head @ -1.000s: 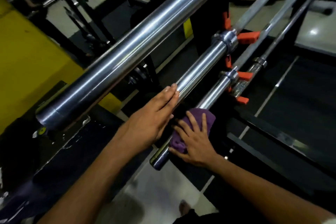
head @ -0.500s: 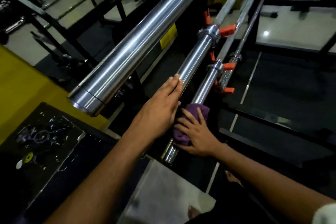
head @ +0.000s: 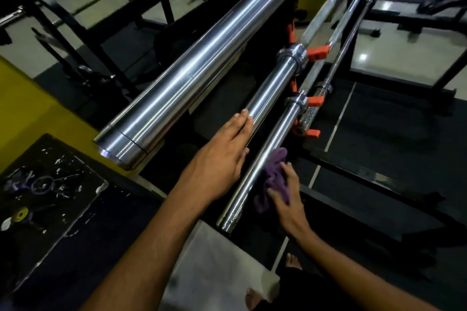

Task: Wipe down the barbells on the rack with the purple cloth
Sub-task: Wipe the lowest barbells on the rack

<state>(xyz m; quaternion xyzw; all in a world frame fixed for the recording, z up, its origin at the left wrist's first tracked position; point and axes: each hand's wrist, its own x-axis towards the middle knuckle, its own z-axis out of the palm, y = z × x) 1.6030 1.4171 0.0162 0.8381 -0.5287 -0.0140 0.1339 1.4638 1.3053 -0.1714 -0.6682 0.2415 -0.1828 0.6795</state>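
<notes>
A gym, most likely its weights area, is shown. Several chrome barbell sleeves (head: 202, 68) are seen lying side by side on a black steel rack (head: 353, 177) fitted with orange holders (head: 319, 52). More black equipment frames (head: 75, 40) are seen standing on dark rubber matting (head: 394, 118) laid between pale floor tiles (head: 404, 58). Yellow painted panels (head: 27, 106) are set along the left side and at the back.
</notes>
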